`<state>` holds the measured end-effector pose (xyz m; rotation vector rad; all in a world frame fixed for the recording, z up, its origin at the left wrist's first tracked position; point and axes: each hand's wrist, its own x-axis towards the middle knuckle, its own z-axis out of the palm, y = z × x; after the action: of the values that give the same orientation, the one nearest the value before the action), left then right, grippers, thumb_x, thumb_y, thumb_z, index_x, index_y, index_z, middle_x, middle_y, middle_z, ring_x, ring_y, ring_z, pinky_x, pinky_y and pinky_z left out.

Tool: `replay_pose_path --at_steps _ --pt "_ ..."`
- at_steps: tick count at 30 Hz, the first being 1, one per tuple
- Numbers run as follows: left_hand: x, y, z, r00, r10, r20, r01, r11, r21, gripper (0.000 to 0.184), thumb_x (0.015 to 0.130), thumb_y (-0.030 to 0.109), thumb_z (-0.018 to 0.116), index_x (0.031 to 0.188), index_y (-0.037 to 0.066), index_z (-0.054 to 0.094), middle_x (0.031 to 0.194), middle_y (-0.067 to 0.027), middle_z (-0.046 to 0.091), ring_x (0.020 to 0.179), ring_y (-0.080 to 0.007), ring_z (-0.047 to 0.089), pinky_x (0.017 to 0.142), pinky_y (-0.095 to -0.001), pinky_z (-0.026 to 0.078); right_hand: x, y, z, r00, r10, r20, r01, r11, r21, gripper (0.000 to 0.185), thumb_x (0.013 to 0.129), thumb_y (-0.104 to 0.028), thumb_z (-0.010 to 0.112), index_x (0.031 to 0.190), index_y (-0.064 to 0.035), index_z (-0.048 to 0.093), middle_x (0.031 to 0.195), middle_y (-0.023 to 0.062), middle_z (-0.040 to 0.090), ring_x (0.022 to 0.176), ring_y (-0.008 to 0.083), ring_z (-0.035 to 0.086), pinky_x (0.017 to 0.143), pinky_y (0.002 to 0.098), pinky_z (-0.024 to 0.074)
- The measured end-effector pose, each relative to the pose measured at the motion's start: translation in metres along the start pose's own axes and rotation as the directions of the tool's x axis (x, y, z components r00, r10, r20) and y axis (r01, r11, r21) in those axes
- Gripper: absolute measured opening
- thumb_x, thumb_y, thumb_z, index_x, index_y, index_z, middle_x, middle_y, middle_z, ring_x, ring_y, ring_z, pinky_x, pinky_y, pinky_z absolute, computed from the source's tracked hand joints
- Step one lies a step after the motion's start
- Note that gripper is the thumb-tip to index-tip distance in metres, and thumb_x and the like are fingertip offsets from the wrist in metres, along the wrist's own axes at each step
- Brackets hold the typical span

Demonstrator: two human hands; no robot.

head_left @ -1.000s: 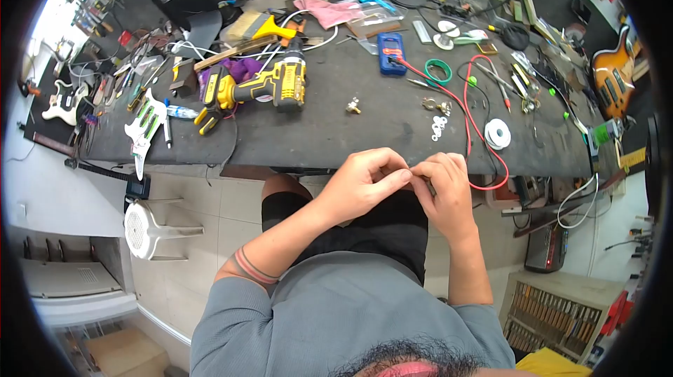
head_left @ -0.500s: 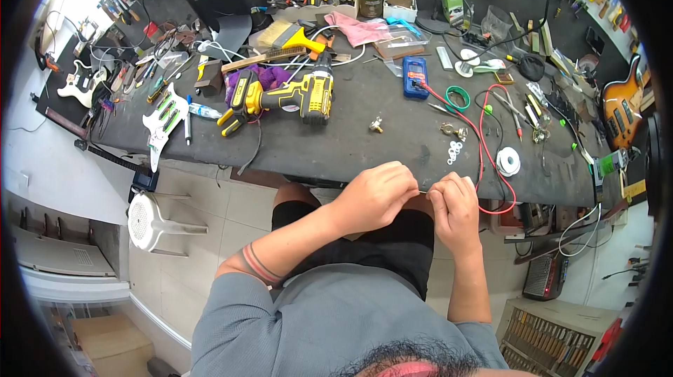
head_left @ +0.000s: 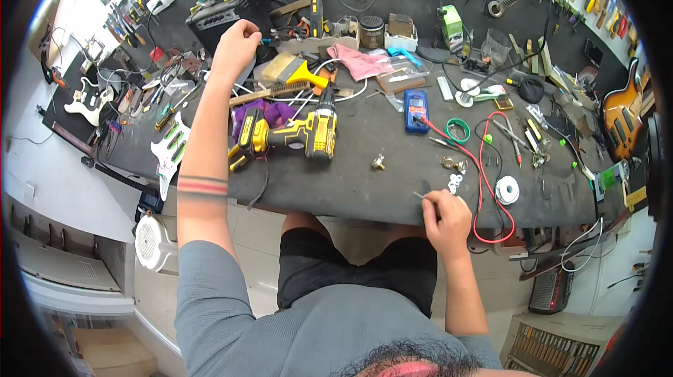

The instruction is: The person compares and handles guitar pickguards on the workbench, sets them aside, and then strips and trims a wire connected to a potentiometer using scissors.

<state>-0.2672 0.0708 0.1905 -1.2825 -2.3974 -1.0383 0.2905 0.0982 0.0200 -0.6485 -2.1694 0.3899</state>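
The right hand pinches a thin, short piece between thumb and fingers, its free tip pointing left above the near edge of the workbench; its other end is covered, its kind hard to make out. The left hand is far left, fingers curled inward, partly covering the black amplifier; whether it grasps anything cannot be told. Its forearm hides bench between the white pickguard and the drill, which itself covers part of a purple cloth. Beyond the right hand lie white washers, a red cable looping right of them, the blue multimeter farther off. Open room spans from drill to multimeter, around one small metal part. The left arm hides part of the stool; a dark border cuts off the corners.
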Motion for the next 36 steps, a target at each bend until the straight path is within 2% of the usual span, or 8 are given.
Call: replay_pose_path --at_steps 4,5,8,11,15,22,31,36 --pt "0.049 -0.021 0.017 0.995 0.033 0.096 -0.054 0.972 0.228 0.028 0.099 0.019 0.075 0.120 0.001 0.079 0.111 -0.0173 0.084 0.106 -0.0334 0.081 0.096 -0.0448 0.061 -0.001 0.005 0.013 0.997 -0.071 -0.035 0.066 0.988 -0.139 0.012 0.094 -0.010 0.084 0.100 -0.0106 0.074 0.077 0.0036 0.063 0.066 0.0269 0.061 0.063 0.0423 0.0425" --pt "0.059 -0.024 0.023 0.990 0.037 0.139 -0.072 0.964 0.257 0.033 0.098 0.020 0.076 0.127 0.004 0.079 0.120 -0.0192 0.084 0.116 -0.0379 0.079 0.102 -0.0474 0.061 0.000 0.004 0.013 0.997 -0.068 -0.030 0.062 0.985 -0.159 0.012 0.093 -0.010 0.085 0.101 -0.0107 0.075 0.077 0.0036 0.062 0.066 0.0267 0.061 0.063 0.0421 0.0422" --pt "0.067 -0.017 0.045 0.987 0.004 0.163 -0.056 0.948 0.314 0.040 0.097 0.022 0.075 0.136 0.013 0.079 0.129 -0.0200 0.082 0.126 -0.0404 0.077 0.109 -0.0502 0.060 0.001 0.001 0.014 0.998 -0.060 -0.007 0.057 0.977 -0.206 0.014 0.091 -0.010 0.086 0.103 -0.0116 0.079 0.075 0.0038 0.060 0.064 0.0260 0.059 0.062 0.0417 0.0407" --pt "0.069 -0.018 0.057 0.972 0.047 0.231 -0.116 0.948 0.296 0.037 0.095 0.020 0.076 0.130 0.012 0.082 0.128 -0.0206 0.082 0.125 -0.0412 0.077 0.108 -0.0514 0.061 0.003 0.000 0.014 0.997 -0.070 0.006 0.070 0.970 -0.233 0.015 0.090 -0.009 0.086 0.103 -0.0118 0.078 0.075 0.0040 0.059 0.064 0.0259 0.058 0.061 0.0418 0.0392" --pt "0.074 -0.025 0.071 0.972 0.126 0.201 -0.170 0.960 0.222 0.024 0.093 0.012 0.076 0.115 0.008 0.084 0.115 -0.0205 0.083 0.114 -0.0418 0.079 0.100 -0.0515 0.062 0.000 0.003 0.019 0.997 -0.075 -0.012 0.069 0.965 -0.251 0.017 0.088 -0.007 0.086 0.103 -0.0118 0.078 0.074 0.0041 0.058 0.063 0.0260 0.056 0.062 0.0420 0.0380" --pt "0.103 -0.045 0.081 0.980 0.143 0.140 -0.144 0.990 -0.009 0.022 0.094 0.010 0.081 0.114 0.000 0.079 0.093 -0.0173 0.082 0.076 -0.0300 0.081 0.079 -0.0425 0.063 -0.002 0.004 0.021 0.998 -0.057 -0.013 0.052 0.962 -0.267 0.016 0.087 -0.005 0.083 0.101 -0.0111 0.078 0.072 0.0044 0.056 0.063 0.0265 0.055 0.062 0.0430 0.0361" --pt "0.100 -0.047 0.083 0.989 0.144 0.012 -0.145 0.981 0.131 0.020 0.097 0.011 0.072 0.114 0.004 0.078 0.110 -0.0249 0.081 0.112 -0.0469 0.077 0.098 -0.0551 0.061 -0.004 0.004 0.023 0.999 -0.032 -0.001 0.031 0.956 -0.291 0.016 0.087 -0.005 0.082 0.101 -0.0110 0.077 0.073 0.0047 0.056 0.064 0.0269 0.055 0.062 0.0433 0.0365" --pt "0.092 -0.052 0.078 0.986 0.145 0.079 -0.157 0.973 0.167 0.017 0.097 0.012 0.073 0.111 0.003 0.076 0.105 -0.0241 0.082 0.106 -0.0459 0.079 0.094 -0.0533 0.062 -0.002 0.001 0.023 0.999 -0.035 0.003 0.035 0.958 -0.284 0.015 0.090 -0.002 0.080 0.102 -0.0099 0.075 0.073 0.0053 0.055 0.064 0.0278 0.053 0.063 0.0434 0.0366"
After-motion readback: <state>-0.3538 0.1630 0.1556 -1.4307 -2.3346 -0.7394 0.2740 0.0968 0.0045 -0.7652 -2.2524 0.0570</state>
